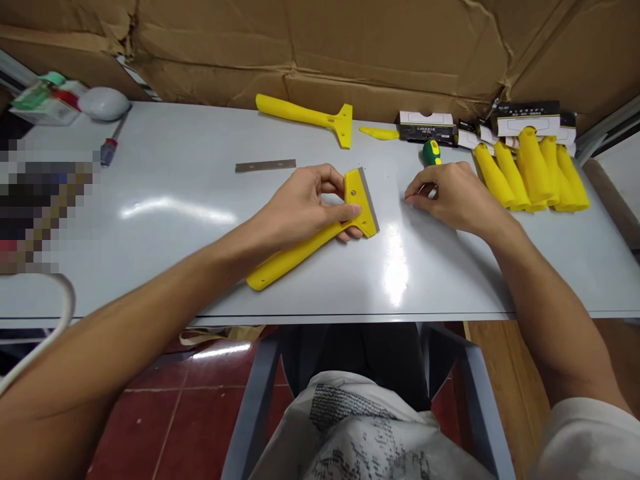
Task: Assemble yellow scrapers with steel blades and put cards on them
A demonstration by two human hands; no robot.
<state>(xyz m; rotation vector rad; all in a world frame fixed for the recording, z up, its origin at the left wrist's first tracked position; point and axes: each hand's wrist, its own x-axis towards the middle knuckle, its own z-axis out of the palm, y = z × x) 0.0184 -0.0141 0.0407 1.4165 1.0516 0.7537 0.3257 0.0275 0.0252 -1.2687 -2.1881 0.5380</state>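
Observation:
My left hand [313, 207] is wrapped round the head end of a yellow scraper [295, 259], whose handle slants down to the left. A metal blade [369, 200] lies along the right edge of its head, and one screw shows in the yellow plate. To the right, my right hand [445, 197] is closed in a pinch just above the table; whatever its fingertips hold is too small to make out. Just behind it is a green and yellow screwdriver handle [431, 153]. A loose blade [265, 165] lies to the left of the scraper head.
Another yellow scraper [300, 115] lies at the back of the grey table [165, 260]. Black and white boxes [427, 127] and several yellow handles [535, 170] stand at the back right. A screwdriver [109, 151] and white mouse-like object [104, 104] are at left.

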